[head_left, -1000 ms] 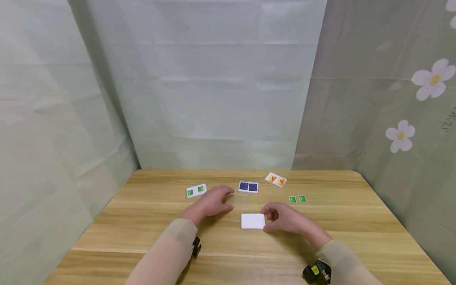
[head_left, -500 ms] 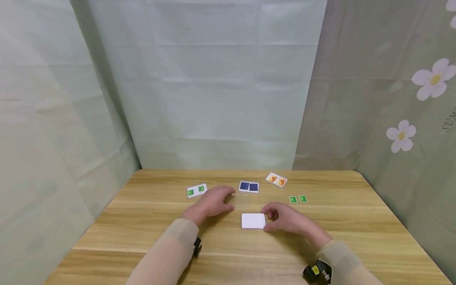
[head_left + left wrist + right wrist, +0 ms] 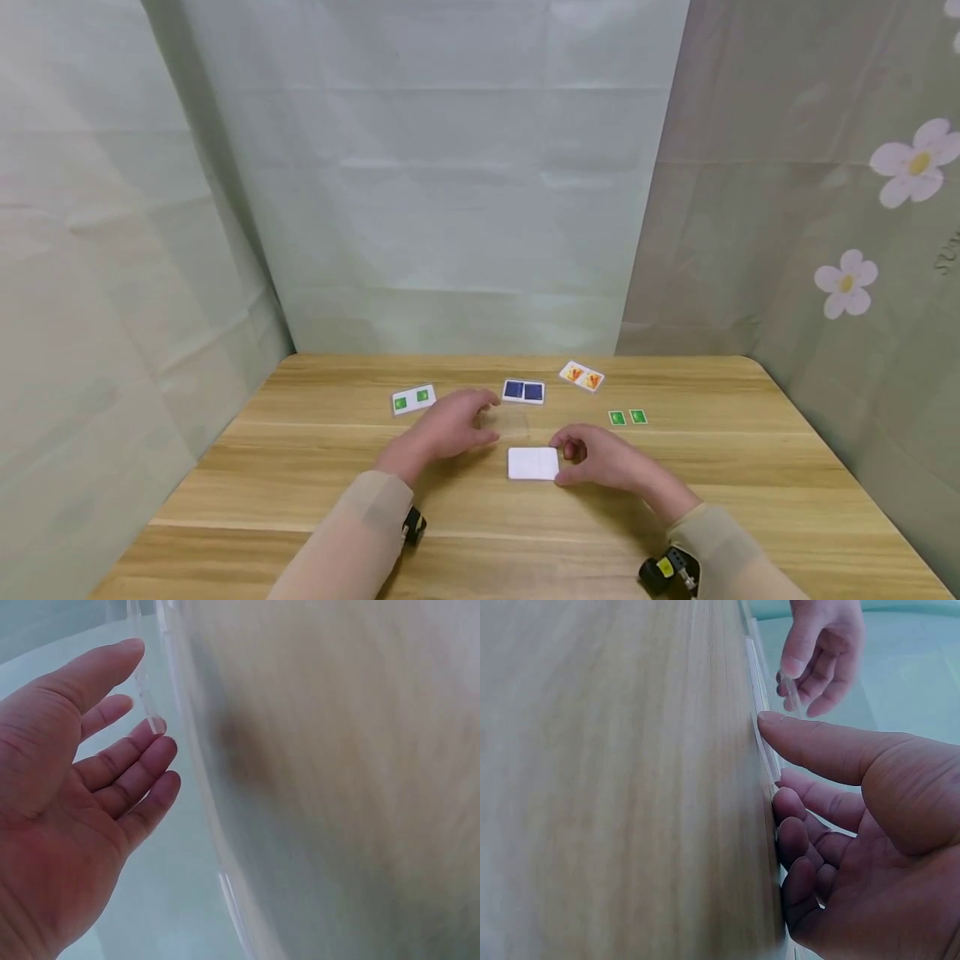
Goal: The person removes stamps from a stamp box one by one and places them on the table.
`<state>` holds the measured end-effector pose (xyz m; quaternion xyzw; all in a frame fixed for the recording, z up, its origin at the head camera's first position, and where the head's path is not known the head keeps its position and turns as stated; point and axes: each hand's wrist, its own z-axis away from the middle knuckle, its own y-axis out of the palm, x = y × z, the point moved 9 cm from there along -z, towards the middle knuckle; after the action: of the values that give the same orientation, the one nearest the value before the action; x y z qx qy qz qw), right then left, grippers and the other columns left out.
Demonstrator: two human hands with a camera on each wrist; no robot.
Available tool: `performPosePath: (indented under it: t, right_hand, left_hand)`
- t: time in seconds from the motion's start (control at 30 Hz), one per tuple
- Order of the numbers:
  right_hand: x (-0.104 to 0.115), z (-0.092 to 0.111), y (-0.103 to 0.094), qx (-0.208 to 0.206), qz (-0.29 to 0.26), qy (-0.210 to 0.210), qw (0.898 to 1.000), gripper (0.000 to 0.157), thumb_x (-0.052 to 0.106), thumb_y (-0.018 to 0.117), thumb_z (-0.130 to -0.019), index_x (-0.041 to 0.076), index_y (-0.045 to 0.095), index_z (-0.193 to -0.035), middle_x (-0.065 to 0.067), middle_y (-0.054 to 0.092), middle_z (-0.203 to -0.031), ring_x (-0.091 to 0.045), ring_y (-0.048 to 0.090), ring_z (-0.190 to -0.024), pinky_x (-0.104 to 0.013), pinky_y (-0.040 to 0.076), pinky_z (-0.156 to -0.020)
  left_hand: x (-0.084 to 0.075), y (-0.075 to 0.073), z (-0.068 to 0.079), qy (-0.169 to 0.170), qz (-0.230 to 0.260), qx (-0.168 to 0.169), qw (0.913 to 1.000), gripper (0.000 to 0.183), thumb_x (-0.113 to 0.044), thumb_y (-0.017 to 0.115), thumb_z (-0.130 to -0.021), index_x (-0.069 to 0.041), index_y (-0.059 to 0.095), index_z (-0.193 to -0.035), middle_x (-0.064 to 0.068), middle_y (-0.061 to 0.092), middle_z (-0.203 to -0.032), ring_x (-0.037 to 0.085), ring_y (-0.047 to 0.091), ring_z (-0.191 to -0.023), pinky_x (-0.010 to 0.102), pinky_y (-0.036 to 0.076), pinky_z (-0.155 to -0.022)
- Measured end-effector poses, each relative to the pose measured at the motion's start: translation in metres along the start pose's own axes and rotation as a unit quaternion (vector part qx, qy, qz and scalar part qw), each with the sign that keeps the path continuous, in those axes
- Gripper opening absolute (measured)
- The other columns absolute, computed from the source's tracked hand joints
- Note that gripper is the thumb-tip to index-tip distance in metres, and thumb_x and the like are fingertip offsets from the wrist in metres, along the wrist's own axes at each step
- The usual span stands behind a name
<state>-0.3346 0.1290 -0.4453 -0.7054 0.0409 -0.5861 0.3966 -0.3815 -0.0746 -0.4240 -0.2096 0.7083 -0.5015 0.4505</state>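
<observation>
The pale wood-grain table (image 3: 480, 550) is carrying everything, its smooth top probably offering little resistance to sliding. The left hand (image 3: 446, 425) is pinching a thin clear plastic panel (image 3: 513, 422), its grip clamped on the panel's edges; too light a hold could be letting it slip, too hard a squeeze flexing it. The right hand (image 3: 596, 458) is clasping the right end of a blank white rectangular card (image 3: 531, 463) lying between the hands; uneven pressure could be skewing it. A careless sweep could be disturbing the two loose green square tiles (image 3: 617, 417) beyond that hand.

The panel's transparency is blurring its outline, so whether it is touching the table is unclear. Fingers are hiding the card's right edge, and the wrist views are smearing the tabletop.
</observation>
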Motion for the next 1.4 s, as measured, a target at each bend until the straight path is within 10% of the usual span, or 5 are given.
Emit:
performPosePath:
  t: [1.4]
  right_hand:
    - [0.006,0.003,0.000,0.015,-0.025,0.015,0.999,0.052,0.008,0.093,-0.089,-0.001,0.065,-0.131,-0.009,0.061,-0.104,-0.025,0.054,-0.096,-0.030,0.045,-0.080]
  left_hand:
    - [-0.055,0.021,0.021,0.033,-0.030,0.049,0.9978,0.047,-0.026,0.090,-0.095,-0.011,0.073,-0.136,0.005,0.070,-0.123,0.011,0.060,-0.094,0.033,0.056,-0.089]
